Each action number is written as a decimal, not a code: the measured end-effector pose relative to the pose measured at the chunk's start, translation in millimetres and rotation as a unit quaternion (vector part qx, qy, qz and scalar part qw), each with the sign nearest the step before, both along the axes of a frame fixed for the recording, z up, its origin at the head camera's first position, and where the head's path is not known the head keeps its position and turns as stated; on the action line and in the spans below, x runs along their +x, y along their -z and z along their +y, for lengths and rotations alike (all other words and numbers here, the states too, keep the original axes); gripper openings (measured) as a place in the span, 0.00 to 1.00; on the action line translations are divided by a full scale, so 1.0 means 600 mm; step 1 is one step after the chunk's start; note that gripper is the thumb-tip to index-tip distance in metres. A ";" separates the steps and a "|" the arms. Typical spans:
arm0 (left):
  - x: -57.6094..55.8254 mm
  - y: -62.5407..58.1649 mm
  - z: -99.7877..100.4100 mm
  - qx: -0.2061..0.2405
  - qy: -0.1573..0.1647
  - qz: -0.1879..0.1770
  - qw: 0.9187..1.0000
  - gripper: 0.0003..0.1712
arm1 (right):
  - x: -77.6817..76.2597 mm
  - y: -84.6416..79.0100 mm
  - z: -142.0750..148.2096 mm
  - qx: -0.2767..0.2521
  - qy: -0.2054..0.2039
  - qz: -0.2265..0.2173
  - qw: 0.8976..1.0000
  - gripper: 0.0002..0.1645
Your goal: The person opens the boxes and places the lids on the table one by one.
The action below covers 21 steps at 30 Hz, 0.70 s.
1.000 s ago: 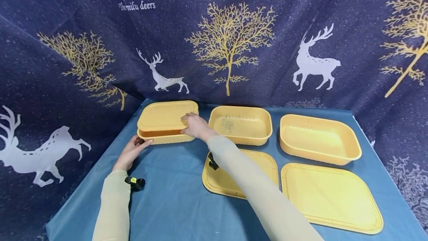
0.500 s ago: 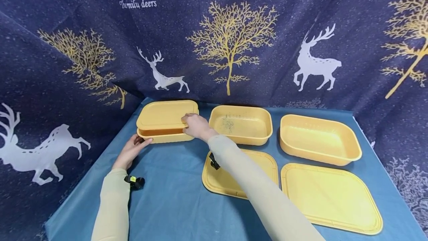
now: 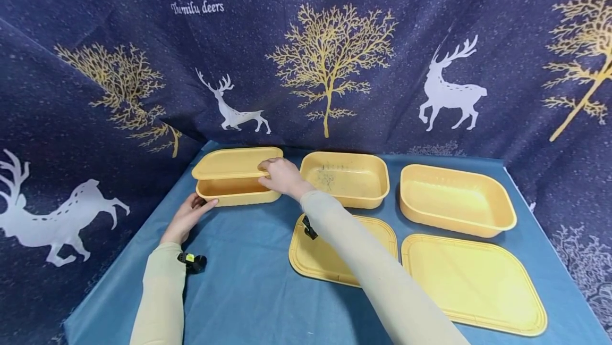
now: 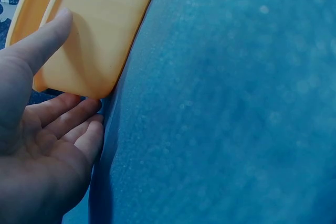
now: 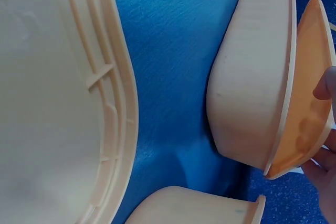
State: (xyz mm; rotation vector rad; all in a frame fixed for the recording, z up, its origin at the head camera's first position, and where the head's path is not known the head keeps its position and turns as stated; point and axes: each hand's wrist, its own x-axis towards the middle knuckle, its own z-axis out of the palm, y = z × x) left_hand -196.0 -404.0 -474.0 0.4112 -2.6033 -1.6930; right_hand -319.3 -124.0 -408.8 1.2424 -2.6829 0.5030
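Observation:
A yellow plastic storage box (image 3: 244, 199) stands at the back left of the blue-covered table, its matching lid (image 3: 231, 163) tilted over it. A dark gap shows between the lid's raised front edge and the box rim. My right hand (image 3: 282, 176) pinches the lid by its right end, thumb on the near side. In the right wrist view the lid's inner face (image 5: 304, 103) is visible, meeting the rim at one end. At the box's front left corner, my left hand (image 3: 188, 216) grips it, thumb along the front wall and fingers (image 4: 68, 111) round the end.
Two more yellow boxes without lids, one in the middle (image 3: 356, 177) and one at right (image 3: 456, 196), stand along the back. In front of them lie two flat lids, one (image 3: 311, 254) partly under my right forearm, the other (image 3: 473, 281) at right. A deer-patterned cloth (image 3: 363, 84) hangs behind.
The lid has risen at its front and slid slightly left and back, so the gap above the box has widened. My right hand moved with it; the left hand has stayed put.

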 end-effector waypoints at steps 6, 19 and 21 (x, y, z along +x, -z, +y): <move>-0.002 0.003 -0.003 0.001 0.003 -0.005 1.000 0.60 | -0.002 0.000 -0.001 -0.013 0.001 0.020 1.000 0.19; 0.016 -0.044 0.023 0.022 0.005 -0.018 1.000 0.53 | -0.005 -0.010 0.008 -0.056 0.009 0.019 0.998 0.15; 0.016 -0.042 0.021 0.024 0.005 -0.016 1.000 0.53 | -0.006 -0.010 0.008 -0.059 0.009 0.020 0.998 0.15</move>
